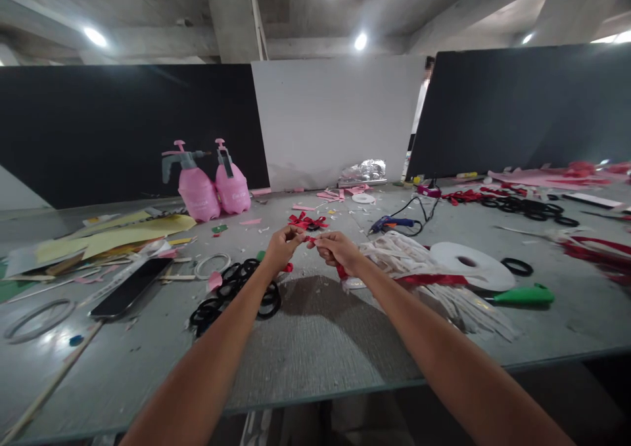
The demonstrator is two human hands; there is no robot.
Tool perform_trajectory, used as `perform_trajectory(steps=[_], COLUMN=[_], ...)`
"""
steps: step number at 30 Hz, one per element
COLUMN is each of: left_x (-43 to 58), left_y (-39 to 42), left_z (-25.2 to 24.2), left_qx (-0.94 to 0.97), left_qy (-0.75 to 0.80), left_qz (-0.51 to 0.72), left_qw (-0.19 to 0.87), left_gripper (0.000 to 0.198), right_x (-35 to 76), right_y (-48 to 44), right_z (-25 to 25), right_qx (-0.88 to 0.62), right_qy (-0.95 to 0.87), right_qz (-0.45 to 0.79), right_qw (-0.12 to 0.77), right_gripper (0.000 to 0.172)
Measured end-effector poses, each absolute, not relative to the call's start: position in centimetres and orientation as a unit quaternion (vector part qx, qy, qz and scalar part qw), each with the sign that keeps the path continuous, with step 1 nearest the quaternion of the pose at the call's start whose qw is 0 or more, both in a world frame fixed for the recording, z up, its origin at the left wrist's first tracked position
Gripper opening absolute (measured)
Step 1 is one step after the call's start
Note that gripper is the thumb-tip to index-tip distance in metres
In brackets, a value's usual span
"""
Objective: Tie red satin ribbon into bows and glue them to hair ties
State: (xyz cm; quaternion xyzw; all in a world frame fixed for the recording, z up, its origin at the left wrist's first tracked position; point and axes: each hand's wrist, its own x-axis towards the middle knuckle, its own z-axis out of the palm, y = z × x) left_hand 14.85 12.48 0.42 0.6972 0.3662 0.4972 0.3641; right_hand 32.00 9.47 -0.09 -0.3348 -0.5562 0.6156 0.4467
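My left hand (283, 245) and my right hand (336, 247) meet above the middle of the grey table (315, 341), fingers pinched together on a short piece of red ribbon (310, 240). More red ribbon (428, 280) trails from under my right wrist toward the right. Finished red bows (306, 221) lie just beyond my hands. A pile of black rings (236, 291) lies under my left forearm.
Two pink spray bottles (211, 186) stand at the back left. A black phone (131, 287) and yellow paper sheets (118, 236) lie left. A white tape roll (470, 265), white strips (409, 255), a green-handled tool (525, 295) and a glue gun (392, 223) lie right.
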Motion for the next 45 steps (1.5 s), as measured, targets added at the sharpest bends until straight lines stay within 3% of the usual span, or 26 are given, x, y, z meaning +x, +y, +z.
perform_trajectory(steps=[5, 12, 17, 23, 26, 36, 45], left_x=[14.5, 14.0, 13.8, 13.7, 13.8, 14.6, 14.6], left_y=[12.2, 12.0, 12.2, 11.6, 10.8, 10.2, 10.4], left_z=[0.7, 1.3, 1.1, 1.5, 1.9, 1.8, 1.9], left_qx=[0.635, 0.651, 0.729, 0.794, 0.802, 0.809, 0.805], left_qy=[0.352, 0.304, 0.326, 0.358, 0.361, 0.404, 0.416], left_qz=[0.487, 0.484, 0.466, 0.487, 0.475, 0.422, 0.42], left_qw=[0.486, 0.499, 0.382, 0.068, -0.012, -0.064, -0.045], left_gripper=[0.023, 0.027, 0.019, 0.007, 0.013, 0.015, 0.01], right_x=[31.9, 32.0, 31.9, 31.6, 31.5, 31.1, 30.6], right_y=[9.9, 9.8, 9.5, 9.7, 9.9, 10.4, 9.3], right_z=[-0.2, -0.1, 0.2, 0.2, 0.1, -0.6, -0.5], right_qx=[-0.387, -0.376, -0.352, -0.38, -0.38, -0.405, -0.427], right_qy=[-0.546, -0.57, -0.571, -0.537, -0.54, -0.591, -0.736], right_qz=[0.589, 0.598, 0.587, 0.565, 0.557, 0.458, 0.151], right_qw=[0.453, 0.42, 0.453, 0.498, 0.504, 0.526, 0.503], right_gripper=[0.029, 0.03, 0.028, 0.032, 0.032, 0.034, 0.023])
